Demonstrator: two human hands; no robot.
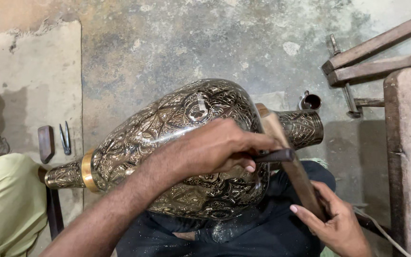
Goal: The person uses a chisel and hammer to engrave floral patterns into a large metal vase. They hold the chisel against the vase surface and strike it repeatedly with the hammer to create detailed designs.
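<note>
A large engraved metal vase (pixel 177 138) lies on its side across the person's lap, above a stained concrete floor (pixel 177 43). The right hand (pixel 336 223) is clamped around a wooden mallet (pixel 288 162). The left hand (pixel 215 147) rests on the vase, fingers pinched tight on a dark chisel (pixel 274 155). Beyond, pliers (pixel 65 138) and a small cup (pixel 310 101) lie on the floor.

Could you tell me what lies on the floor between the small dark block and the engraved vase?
In the head view, small metal dividers lie between the dark block and the engraved vase.
</note>
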